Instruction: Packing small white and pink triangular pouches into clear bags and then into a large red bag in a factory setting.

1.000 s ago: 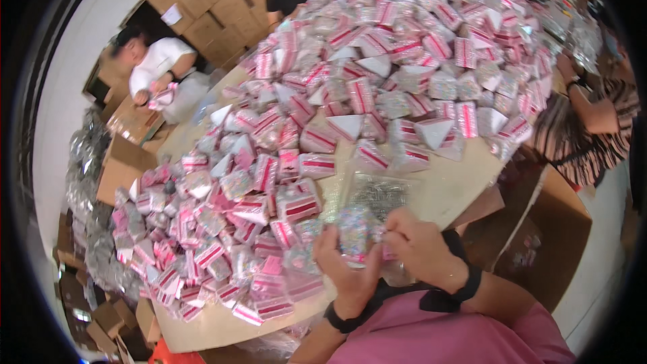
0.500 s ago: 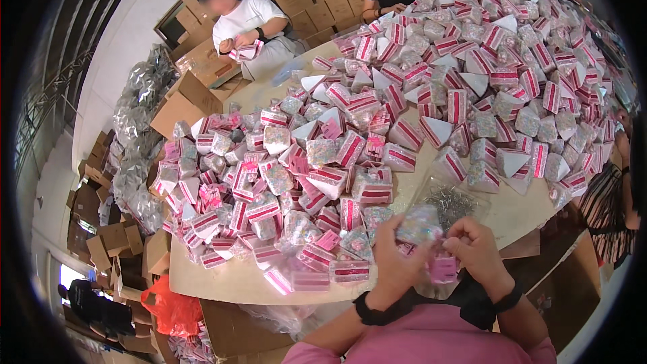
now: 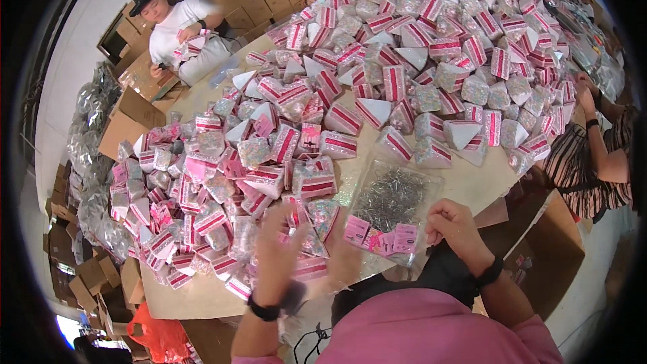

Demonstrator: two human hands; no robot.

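Observation:
My left hand (image 3: 275, 253) is smeared by motion over the near edge of a large pile of wrapped toy cake slices (image 3: 290, 145), so its fingers and anything in them cannot be made out. The slices have white wedge sides, pink stripes and speckled tops. My right hand (image 3: 454, 230) hovers by the right edge of a clear tray (image 3: 431, 185), its fingers curled and pinched together; whatever they hold is hidden or tiny. Thin silver metal pieces (image 3: 391, 195) fill the tray. Several pink printed cards (image 3: 381, 238) lie across its near end.
A second, bigger heap of cake slices (image 3: 465, 54) covers the far right of the table (image 3: 189, 300). Across it a person in white (image 3: 182, 30) holds a slice. Another person (image 3: 600, 155) stands at the right. Cardboard boxes (image 3: 131, 121) and an orange-red bag (image 3: 158, 337) flank the left.
The wrapped slice with a pink card has left the space between my hands. My left hand has swung left over the pile; my right stays near the tray. The view has shifted.

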